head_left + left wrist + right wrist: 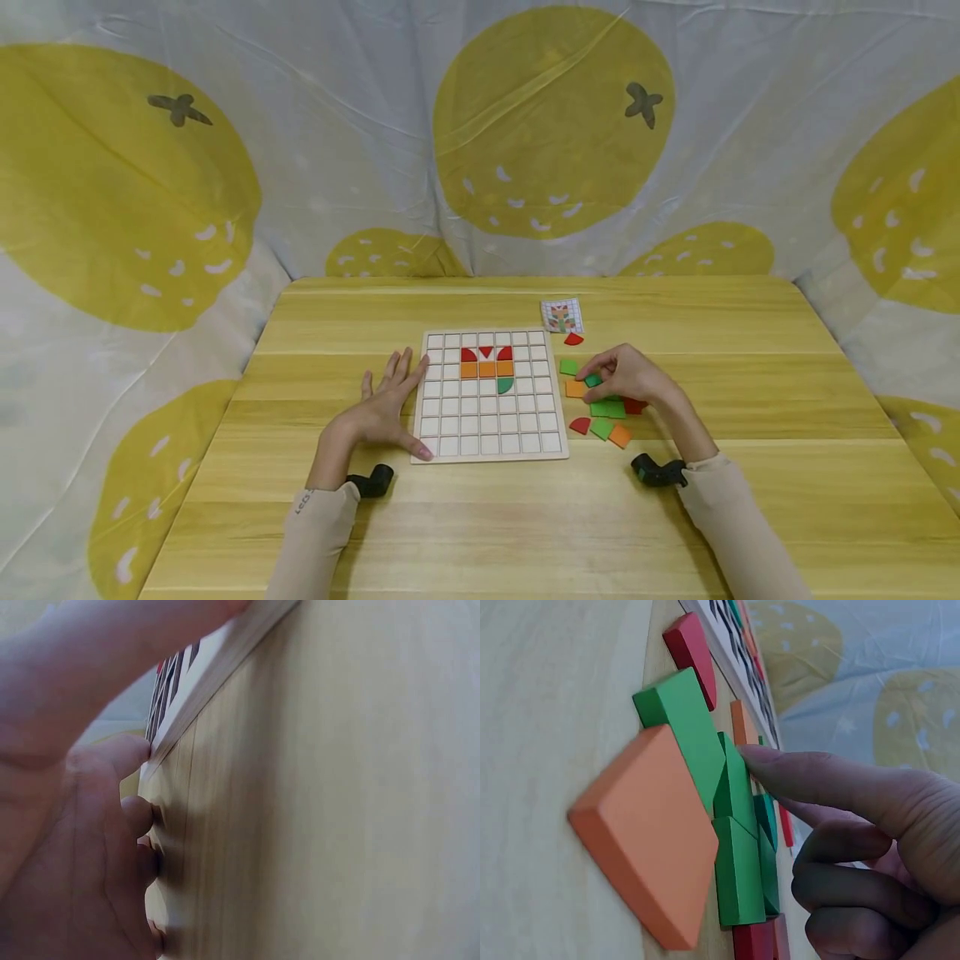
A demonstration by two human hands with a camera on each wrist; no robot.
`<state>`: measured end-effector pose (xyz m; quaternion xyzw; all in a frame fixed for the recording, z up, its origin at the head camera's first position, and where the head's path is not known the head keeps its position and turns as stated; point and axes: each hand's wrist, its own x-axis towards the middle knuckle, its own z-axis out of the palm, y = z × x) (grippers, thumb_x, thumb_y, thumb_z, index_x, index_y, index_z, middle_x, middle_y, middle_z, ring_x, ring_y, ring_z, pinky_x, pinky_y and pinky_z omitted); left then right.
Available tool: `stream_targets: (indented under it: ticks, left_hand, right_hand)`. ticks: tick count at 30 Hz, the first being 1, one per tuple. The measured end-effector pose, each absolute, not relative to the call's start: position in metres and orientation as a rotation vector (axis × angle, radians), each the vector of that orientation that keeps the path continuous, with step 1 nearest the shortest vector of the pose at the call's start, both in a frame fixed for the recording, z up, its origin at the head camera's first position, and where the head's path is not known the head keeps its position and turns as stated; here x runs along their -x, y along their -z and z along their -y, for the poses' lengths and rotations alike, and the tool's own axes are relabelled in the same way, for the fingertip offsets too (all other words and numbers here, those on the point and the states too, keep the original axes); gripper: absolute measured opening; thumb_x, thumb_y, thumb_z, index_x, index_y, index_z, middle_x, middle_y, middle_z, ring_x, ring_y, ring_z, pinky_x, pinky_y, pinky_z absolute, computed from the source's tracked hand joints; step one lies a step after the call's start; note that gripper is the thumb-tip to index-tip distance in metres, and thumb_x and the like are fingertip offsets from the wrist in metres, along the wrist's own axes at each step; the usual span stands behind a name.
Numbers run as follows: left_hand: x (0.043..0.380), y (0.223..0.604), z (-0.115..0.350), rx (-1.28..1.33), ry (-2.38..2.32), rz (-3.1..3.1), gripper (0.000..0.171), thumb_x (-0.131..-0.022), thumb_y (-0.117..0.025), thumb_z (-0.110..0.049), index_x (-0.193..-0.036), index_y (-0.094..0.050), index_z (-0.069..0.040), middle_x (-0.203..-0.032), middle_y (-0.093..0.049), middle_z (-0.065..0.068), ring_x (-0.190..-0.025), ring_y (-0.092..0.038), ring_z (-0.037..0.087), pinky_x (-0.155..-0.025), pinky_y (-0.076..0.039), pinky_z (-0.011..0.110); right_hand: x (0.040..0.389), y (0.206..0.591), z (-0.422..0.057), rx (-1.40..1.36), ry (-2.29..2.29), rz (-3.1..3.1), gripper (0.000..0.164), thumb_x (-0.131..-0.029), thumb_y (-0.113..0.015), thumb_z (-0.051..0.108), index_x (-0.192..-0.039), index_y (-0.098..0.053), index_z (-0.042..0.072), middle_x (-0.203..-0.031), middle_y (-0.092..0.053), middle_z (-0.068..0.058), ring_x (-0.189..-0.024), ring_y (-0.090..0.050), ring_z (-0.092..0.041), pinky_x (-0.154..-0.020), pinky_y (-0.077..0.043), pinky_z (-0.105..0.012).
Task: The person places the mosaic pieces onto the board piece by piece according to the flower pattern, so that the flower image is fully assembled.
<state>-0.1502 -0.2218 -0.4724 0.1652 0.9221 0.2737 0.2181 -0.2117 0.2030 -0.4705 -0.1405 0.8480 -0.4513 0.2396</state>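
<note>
A pale wooden grid board lies on the table, with red, orange and green pieces in some cells. My left hand spreads along its left side, thumb at the near corner and index finger at the edge; the left wrist view shows both touching its rim. My right hand is over loose pieces right of the board, thumb and index finger apart. The thumb tip is at an orange square; whether it touches is unclear. A dark green piece shows between these fingers. The other fingers curl inward.
Near the right hand lie green squares, a red quarter-circle, another orange square and a red piece. A printed pattern card lies behind the board. Black wrist cameras sit under both wrists.
</note>
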Motion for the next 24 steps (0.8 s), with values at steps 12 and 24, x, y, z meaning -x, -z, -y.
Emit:
stream_targets:
  ticks: [12, 24]
  left_hand:
    - [0.1512, 0.473, 0.2226, -0.466, -0.74, -2.564, 0.149, -0.061, -0.098, -0.048, -0.167, 0.0, -0.01, -0.171, 0.02, 0.023, -0.158, 0.022, 0.044, -0.116, 0.019, 0.076]
    - [0.1516, 0.4721, 0.2223, -0.471, -0.744, -2.558, 0.149, -0.062, -0.098, -0.049, -0.167, 0.001, -0.01, -0.171, 0.02, 0.024, -0.158, 0.022, 0.045, -0.116, 0.019, 0.077]
  right_hand:
    - [0.2135, 0.4732, -0.2007, 0.416, 1.23, -2.333, 0.032, -0.08, -0.087, 0.006, -0.107, -0.074, -0.006, -0.061, -0.044, 0.002, -0.054, -0.037, -0.008, -0.053, -0.033, -0.022]
    - [0.2124, 0.4744, -0.1973, 0.346, 1.253, -2.357, 0.029, -0.08, -0.088, 0.01, -0.104, -0.078, -0.003, -0.057, -0.043, 0.004, -0.052, -0.032, -0.008, -0.053, -0.029, -0.022]
